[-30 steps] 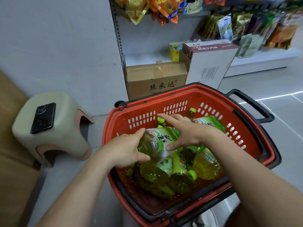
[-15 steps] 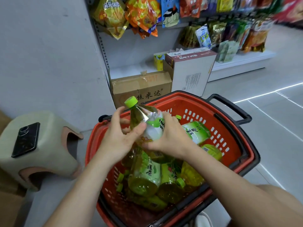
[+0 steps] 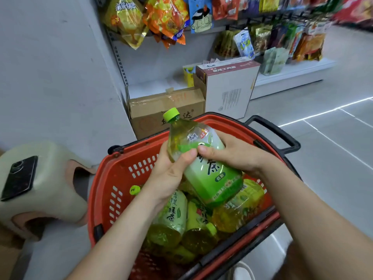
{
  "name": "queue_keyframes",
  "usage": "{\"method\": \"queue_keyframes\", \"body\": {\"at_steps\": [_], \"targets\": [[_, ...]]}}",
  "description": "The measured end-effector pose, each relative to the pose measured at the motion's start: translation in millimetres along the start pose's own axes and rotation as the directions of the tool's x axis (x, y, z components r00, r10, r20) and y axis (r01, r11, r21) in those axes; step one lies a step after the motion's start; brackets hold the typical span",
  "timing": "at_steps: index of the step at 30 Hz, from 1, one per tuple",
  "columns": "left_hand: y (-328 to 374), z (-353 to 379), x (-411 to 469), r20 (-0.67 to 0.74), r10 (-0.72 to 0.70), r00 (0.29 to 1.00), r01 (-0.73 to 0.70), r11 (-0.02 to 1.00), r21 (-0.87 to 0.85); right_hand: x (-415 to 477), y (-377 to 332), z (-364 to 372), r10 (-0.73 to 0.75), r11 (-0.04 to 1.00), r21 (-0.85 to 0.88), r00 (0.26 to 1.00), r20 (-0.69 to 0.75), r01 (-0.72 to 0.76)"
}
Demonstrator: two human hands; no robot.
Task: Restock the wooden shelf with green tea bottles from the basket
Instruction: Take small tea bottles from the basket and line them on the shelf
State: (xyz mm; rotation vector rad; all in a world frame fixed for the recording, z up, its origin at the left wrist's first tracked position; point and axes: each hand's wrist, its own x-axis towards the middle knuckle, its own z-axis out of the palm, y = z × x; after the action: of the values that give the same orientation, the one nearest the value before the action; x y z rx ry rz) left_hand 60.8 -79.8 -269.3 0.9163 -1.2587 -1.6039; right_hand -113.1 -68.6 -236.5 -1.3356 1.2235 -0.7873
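While both hands, left hand [image 3: 169, 174] and right hand [image 3: 236, 154], clamp their fingers around a green tea bottle [image 3: 201, 158] above the red basket [image 3: 113, 178], its base hides bottles lying inside; no wooden shelf is in view.

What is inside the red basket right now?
Several green tea bottles lie piled in the red basket. The held bottle and both hands cover the middle of the pile, so the count is unclear.

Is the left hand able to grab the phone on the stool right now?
Probably not yet. The left hand is wrapped around the green tea bottle with the right hand. The phone lies uncovered on the stool, so once freed, likely yes.
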Motion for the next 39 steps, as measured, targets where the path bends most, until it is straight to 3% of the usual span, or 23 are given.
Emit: {"method": "queue_keyframes", "body": {"at_steps": [3,5,8,9,11,13,15,17,22,26,29,31,33,35,39], "targets": [[-10,-1,12,0.05,-0.097,0.994,0.093,0.993,0.075,-7,1,-16,-0.053,0.978,-0.208,0.984,-0.172,0.016],[-25,0,20,-0.023,-0.167,0.986,0.166,0.939,0.3,-11,3,-28,-0.048,0.903,-0.417,0.939,-0.34,-0.105],[-63,10,25,-0.09,-0.332,0.939,0.296,0.645,0.705,-15,10,-45,-0.004,0.816,-0.478,0.825,-0.566,-0.324],[-77,16,27,-0.091,-0.363,0.927,0.299,0.572,0.764,-16,12,-51,0.0,0.8,-0.477,0.795,-0.607,-0.364],[-100,25,33,-0.128,-0.372,0.919,0.324,0.531,0.783,-17,18,-61,0.016,0.8,-0.447,0.759,-0.651,-0.4],[-111,27,40,-0.196,-0.329,0.924,0.353,0.537,0.766,-17,22,-66,0.031,0.828,-0.404,0.752,-0.659,-0.388],[-112,27,39,-0.249,-0.261,0.933,0.36,0.615,0.701,-16,21,-66,0.01,0.845,-0.404,0.764,-0.645,-0.351],[-100,27,34,-0.252,-0.14,0.957,0.283,0.624,0.728,-15,19,-64,-0.017,0.841,-0.427,0.773,-0.634,-0.332],[-23,18,18,-0.097,0.191,0.977,0.01,0.41,0.912,-10,23,-62,0.002,0.877,-0.384,0.802,-0.598,-0.289],[36,-12,-19,-0.006,0.279,0.96,-0.082,0.302,0.95,-5,23,-54,0.037,0.94,-0.27,0.849,-0.528,-0.209],[44,-37,-32,-0.115,0.328,0.938,-0.028,0.4,0.916,0,21,-36,0.073,0.977,-0.153,0.899,-0.431,-0.152],[30,-53,-30,-0.213,0.275,0.938,0.043,0.515,0.856,4,23,-17,0.119,0.984,-0.087,0.938,-0.325,-0.154],[8,-62,-29,-0.27,0.118,0.956,0.145,0.612,0.778,9,28,2,0.144,0.976,-0.125,0.962,-0.232,-0.177],[-13,-63,-29,-0.3,-0.058,0.952,0.272,0.609,0.745,11,34,15,0.142,0.96,-0.216,0.975,-0.174,-0.178],[-29,-63,-24,-0.425,-0.279,0.861,0.482,0.717,0.504,12,43,22,0.18,0.934,-0.289,0.976,-0.12,-0.208]]}}
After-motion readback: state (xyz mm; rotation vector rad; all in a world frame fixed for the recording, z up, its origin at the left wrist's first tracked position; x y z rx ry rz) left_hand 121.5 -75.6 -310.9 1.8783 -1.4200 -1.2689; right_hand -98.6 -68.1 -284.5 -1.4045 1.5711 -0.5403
